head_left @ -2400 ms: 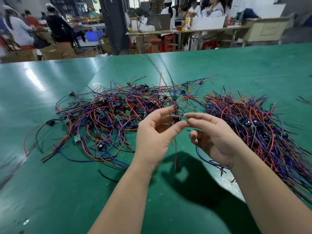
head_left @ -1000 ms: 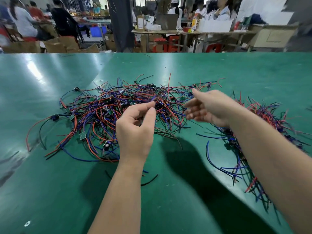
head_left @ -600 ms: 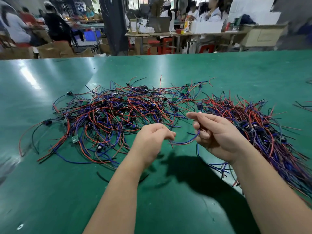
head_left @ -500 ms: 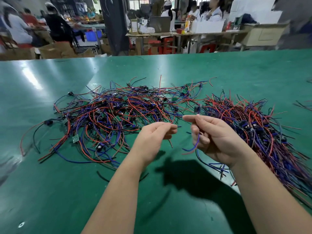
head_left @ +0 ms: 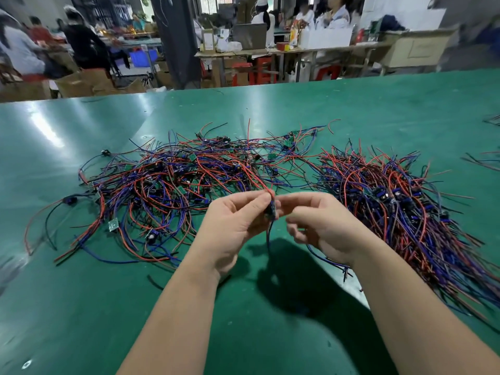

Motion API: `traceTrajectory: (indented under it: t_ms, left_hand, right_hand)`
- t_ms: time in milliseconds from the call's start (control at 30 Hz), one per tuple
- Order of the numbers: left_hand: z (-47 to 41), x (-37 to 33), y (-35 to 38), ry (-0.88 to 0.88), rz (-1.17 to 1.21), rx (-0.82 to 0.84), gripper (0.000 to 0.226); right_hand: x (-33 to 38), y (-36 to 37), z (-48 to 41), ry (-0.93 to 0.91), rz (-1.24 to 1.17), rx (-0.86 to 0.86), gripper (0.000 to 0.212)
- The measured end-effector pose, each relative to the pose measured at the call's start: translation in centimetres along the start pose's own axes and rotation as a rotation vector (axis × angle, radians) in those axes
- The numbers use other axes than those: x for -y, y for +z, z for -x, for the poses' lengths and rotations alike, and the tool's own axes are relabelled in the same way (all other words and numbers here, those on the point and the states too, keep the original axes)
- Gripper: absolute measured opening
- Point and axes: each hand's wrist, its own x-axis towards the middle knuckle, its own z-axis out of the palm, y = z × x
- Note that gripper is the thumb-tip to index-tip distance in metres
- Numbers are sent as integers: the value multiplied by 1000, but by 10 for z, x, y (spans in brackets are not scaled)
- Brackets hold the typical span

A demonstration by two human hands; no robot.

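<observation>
Both hands are raised over the green table (head_left: 270,334), meeting at a small dark wired component (head_left: 271,209). My left hand (head_left: 232,226) pinches it between thumb and fingertips. My right hand (head_left: 322,223) touches it from the right with curled fingers. A red wire runs up from the component into the tangled pile (head_left: 173,185) of red, blue and black wires with small green boards. A blue wire hangs down from it. A second, straighter heap of wires (head_left: 405,209) lies to the right.
Loose wire ends (head_left: 487,158) lie at the table's far right edge. Beyond the table stand workbenches (head_left: 297,50), cardboard boxes (head_left: 86,82), a dark pillar (head_left: 176,41) and several people at work.
My left hand has risen and taken hold of the component that my right hand held up. The hands have closed together, and the wires now run up and down from it.
</observation>
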Motion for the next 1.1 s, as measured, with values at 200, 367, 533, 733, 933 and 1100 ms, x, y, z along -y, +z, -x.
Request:
traceTrajectory:
  t_ms: [200, 367, 533, 733, 933, 1100]
  left_hand:
    - [3, 9, -1, -104, -212, 27, 27]
    - [2, 10, -5, -144, -315, 39, 35]
    - [4, 10, -3, -158, -273, 80, 30]
    - [12, 8, 0, -245, -355, 317, 23]
    - [20, 2, -2, -289, -502, 670, 19]
    - [21, -7, -2, -93, -301, 547, 21]
  right_hand:
    - [-5, -3, -2, 31, -16, 3, 19]
    - [-9, -8, -5, 113, -56, 29, 9]
    - [-8, -10, -6, 61, -9, -96, 12]
    - [9, -28, -5, -66, -275, -384, 10]
    - [14, -29, -6, -153, -427, -533, 11]
    - [17, -28, -3, -174, -614, -427, 13]
